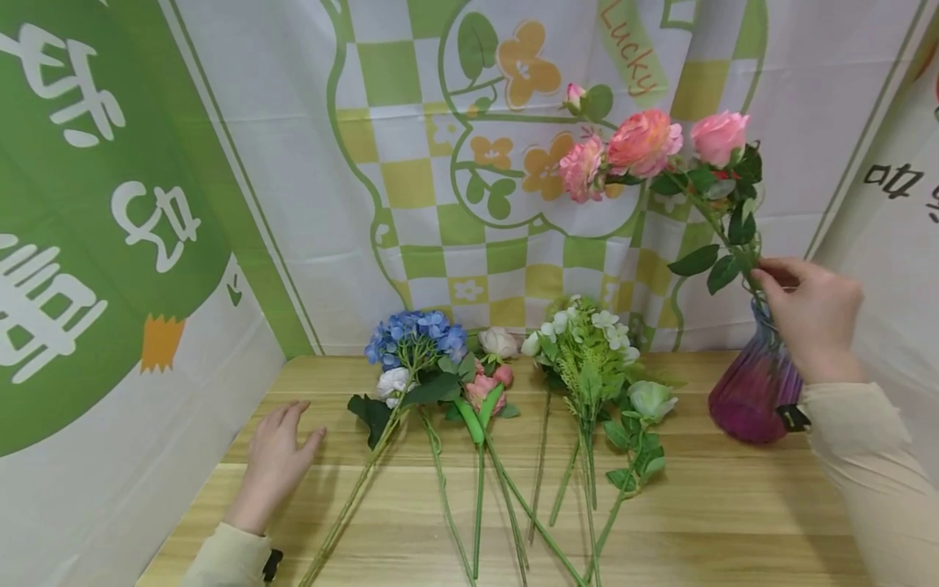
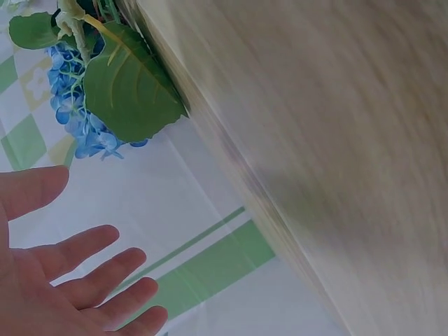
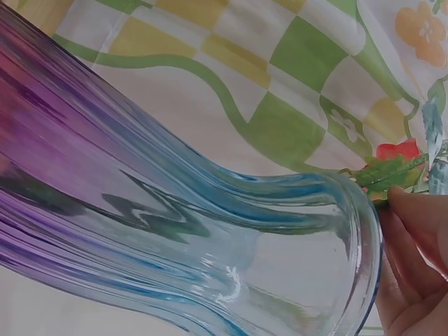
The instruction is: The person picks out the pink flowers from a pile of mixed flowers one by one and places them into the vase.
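My right hand (image 1: 817, 314) pinches the stem of a spray of pink roses (image 1: 645, 145) just above the mouth of a glass vase (image 1: 750, 391). That vase shades from purple to blue, and its rim is close to my fingers (image 3: 413, 217) in the right wrist view. Pink heads lean left, over green leaves; a red bloom (image 3: 397, 150) shows beside the hand. Over the table's left side, my left hand (image 1: 275, 461) holds nothing, its fingers spread. Nearest to it lies a blue hydrangea (image 1: 418, 338) with a long stem and a big dark leaf (image 2: 129, 84).
Across the wooden table (image 1: 682, 522) lie several more artificial stems: a white flower (image 1: 394, 383), a pink flower (image 1: 484, 390), a white-flowered green bunch (image 1: 587, 350) and a pale green rose (image 1: 651, 399). A patterned cloth (image 1: 469, 269) hangs behind the table.
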Available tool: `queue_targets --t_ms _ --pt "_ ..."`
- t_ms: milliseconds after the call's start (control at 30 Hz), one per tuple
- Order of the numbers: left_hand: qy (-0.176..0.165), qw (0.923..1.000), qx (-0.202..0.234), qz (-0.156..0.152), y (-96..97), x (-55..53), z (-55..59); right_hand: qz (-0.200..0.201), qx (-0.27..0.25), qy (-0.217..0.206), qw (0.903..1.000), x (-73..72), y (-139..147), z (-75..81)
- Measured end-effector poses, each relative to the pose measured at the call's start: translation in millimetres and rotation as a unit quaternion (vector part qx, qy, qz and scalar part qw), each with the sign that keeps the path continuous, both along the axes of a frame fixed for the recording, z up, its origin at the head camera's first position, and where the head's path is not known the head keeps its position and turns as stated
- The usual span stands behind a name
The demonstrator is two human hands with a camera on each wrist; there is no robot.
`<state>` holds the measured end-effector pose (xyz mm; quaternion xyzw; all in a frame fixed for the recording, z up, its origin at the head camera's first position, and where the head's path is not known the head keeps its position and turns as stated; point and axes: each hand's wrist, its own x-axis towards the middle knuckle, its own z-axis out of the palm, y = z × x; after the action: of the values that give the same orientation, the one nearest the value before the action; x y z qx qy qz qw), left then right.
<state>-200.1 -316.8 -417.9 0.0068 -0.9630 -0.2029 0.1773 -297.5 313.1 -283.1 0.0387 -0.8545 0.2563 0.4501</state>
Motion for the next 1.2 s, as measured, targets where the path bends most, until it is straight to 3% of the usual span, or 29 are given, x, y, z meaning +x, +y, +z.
queue_targets --t_ms 600,967,1200 --pt "0.019 0.9998 -0.002 -0.005 10.0 -0.5 8.5 0.016 -0.009 -0.016 0.9997 -3.3 3.2 -10.1" --pt "0.024 0.9993 0.003 -0.026 32.6 -15.0 14.7 0.028 -0.032 -0.005 0.9991 6.0 7.7 -10.9" --pt "0.024 0.9989 0.011 -0.039 55.5 -28.0 20.8 -0.023 -0.033 0.004 0.9992 23.2 4.9 -1.2"
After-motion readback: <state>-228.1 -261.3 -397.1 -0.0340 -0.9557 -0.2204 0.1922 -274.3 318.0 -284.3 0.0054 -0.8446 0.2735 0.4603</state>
